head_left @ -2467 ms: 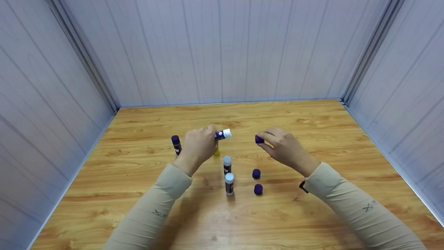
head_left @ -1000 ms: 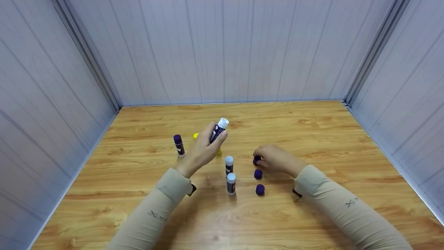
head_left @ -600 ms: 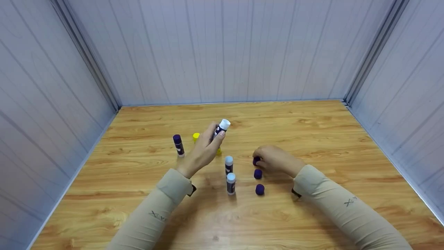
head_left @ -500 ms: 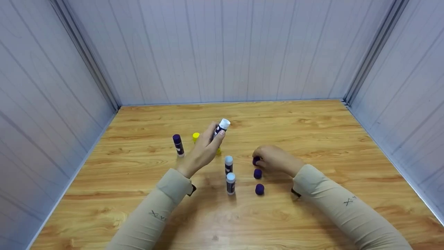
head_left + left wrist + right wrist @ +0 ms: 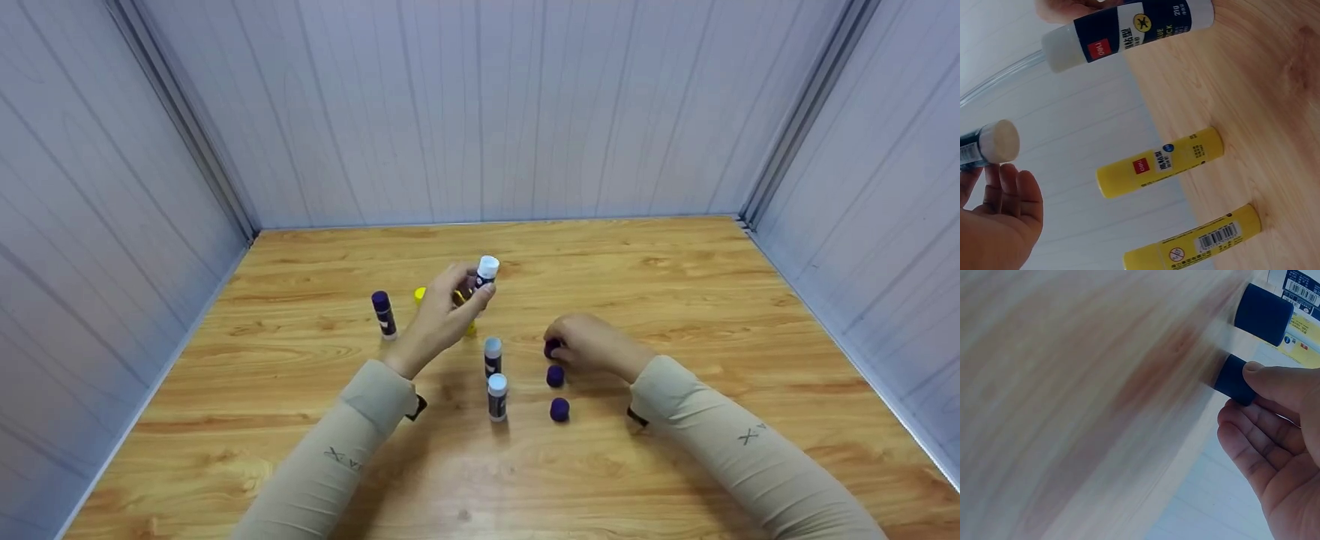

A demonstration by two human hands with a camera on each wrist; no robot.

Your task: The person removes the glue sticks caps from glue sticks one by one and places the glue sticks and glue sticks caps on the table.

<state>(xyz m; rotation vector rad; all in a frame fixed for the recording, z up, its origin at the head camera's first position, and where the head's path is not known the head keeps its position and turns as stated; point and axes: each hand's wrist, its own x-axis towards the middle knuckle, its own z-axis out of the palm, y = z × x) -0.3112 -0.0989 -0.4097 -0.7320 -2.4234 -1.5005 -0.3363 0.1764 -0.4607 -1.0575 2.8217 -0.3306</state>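
Note:
My left hand (image 5: 442, 311) holds an uncapped glue stick (image 5: 487, 268) above the table, its white end pointing up. In the left wrist view, fingers of my left hand (image 5: 1002, 225) lie around the dark-labelled body of that glue stick (image 5: 999, 142). My right hand (image 5: 596, 346) pinches a dark purple cap (image 5: 552, 349) between thumb and fingers, low at the tabletop. The right wrist view shows this cap (image 5: 1234, 380) in the grip, with a second cap (image 5: 1264, 315) beside it. Two purple caps (image 5: 555, 376) (image 5: 559, 409) stand nearer me in a row.
Two uncapped glue sticks (image 5: 493, 356) (image 5: 497, 397) stand upright left of the caps. Further left is a capped purple glue stick (image 5: 384, 315). Yellow glue sticks (image 5: 1159, 163) (image 5: 1193, 242) stand behind my left hand. Pale panels (image 5: 510, 112) enclose the wooden table (image 5: 637, 465).
My right hand has come down from the air with the purple cap to the tabletop, behind the other two caps. My left hand has turned its glue stick from nearly level to more upright.

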